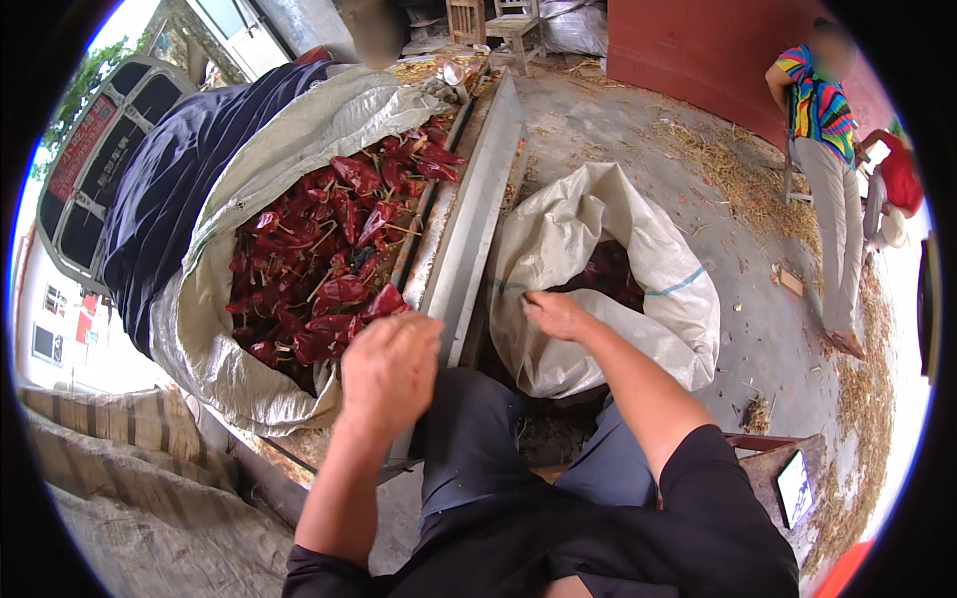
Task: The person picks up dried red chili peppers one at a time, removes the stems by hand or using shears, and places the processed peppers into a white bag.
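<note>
A large woven plastic sack (217, 224) lies open at the left, filled with dried red chili peppers (299, 261) with stems. My left hand (392, 366) is at its lower right edge, beside a red pepper; its fingers are curled and mostly hidden, so whether it holds something cannot be told. My right hand (557, 315) is at the left rim of a second white woven sack (598, 194) standing on the floor between my knees and the metal edge. Its fingers bend down near the sack's folded mouth, and their tips are unclear. Dark red peppers (609, 273) show inside that sack.
A metal-edged trough or table side (467, 224) runs between the sacks. People (830, 149) are at the right, near straw scattered on the concrete floor (748, 299). A wooden chair (516, 26) stands at the back. A lit-screen device (795, 489) lies on a board at lower right.
</note>
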The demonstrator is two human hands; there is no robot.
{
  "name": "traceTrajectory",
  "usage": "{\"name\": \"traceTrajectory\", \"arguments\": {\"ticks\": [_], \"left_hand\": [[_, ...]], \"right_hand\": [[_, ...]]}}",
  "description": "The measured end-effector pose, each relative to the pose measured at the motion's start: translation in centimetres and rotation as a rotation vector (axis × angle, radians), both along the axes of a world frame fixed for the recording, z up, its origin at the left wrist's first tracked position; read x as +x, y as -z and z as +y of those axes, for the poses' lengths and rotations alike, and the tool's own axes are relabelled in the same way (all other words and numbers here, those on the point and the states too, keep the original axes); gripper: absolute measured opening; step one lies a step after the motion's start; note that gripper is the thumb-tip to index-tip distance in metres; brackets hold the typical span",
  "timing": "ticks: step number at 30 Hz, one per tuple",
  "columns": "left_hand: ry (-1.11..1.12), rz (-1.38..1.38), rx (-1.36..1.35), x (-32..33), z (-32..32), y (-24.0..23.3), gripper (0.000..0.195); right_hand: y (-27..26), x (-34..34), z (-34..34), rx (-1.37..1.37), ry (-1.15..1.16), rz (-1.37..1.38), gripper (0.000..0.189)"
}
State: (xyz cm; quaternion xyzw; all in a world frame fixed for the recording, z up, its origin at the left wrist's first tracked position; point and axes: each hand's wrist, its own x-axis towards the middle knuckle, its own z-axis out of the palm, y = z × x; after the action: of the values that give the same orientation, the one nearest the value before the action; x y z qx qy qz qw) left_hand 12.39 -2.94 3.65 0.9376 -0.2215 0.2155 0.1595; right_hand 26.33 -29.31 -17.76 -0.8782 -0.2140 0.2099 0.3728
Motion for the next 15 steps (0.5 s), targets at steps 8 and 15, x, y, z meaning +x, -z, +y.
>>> {"name": "traceTrajectory", "arguments": {"ticks": [8, 15], "left_hand": [[-0.398, 0.362, 0.369, 4.4, 6.1, 0.0, 0.037], [-0.419, 0.328, 0.301, 4.4, 6.1, 0.5, 0.045]], "right_hand": [[4.7, -2.5, -18.3, -0.642, -0.135, 0.318, 0.038], [1.8, -3.4, -17.1, -0.317, 0.160, 0.009, 0.030]]}}
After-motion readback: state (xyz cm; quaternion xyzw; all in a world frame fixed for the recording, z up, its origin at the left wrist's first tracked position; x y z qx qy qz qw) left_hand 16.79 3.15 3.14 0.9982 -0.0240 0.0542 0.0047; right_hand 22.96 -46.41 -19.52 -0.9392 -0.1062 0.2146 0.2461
